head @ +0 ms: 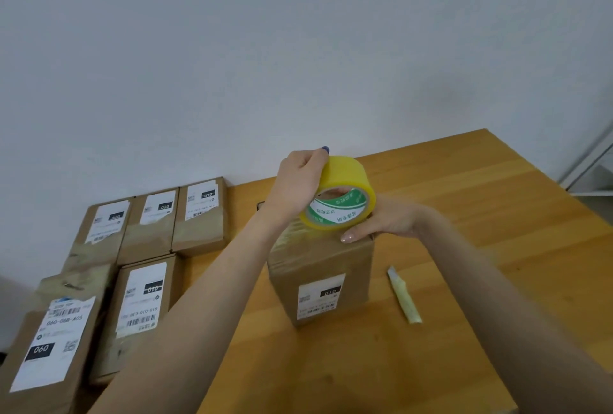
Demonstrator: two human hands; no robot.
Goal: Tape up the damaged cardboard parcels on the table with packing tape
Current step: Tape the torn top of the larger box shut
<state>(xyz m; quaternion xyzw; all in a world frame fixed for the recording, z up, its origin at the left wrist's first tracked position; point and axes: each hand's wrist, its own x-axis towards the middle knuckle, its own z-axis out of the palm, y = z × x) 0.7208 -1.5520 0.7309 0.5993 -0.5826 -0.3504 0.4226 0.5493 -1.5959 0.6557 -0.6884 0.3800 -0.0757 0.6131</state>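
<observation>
A yellow roll of packing tape (pixel 345 178) with a green and white core label is held above the far end of a cardboard parcel (pixel 325 264) standing on the wooden table (pixel 497 247). My left hand (pixel 298 184) grips the roll's upper left rim from above. Under the roll, my right hand (pixel 384 219) cups it, fingertips resting on the parcel's top edge. The parcel bears a white shipping label on its near face and shiny tape on its left side.
Several labelled cardboard parcels (pixel 139 300) lie in rows at the table's left. A small yellowish utility knife (pixel 403 295) lies right of the parcel. A white wall stands behind the table, and a white frame (pixel 587 168) shows at far right.
</observation>
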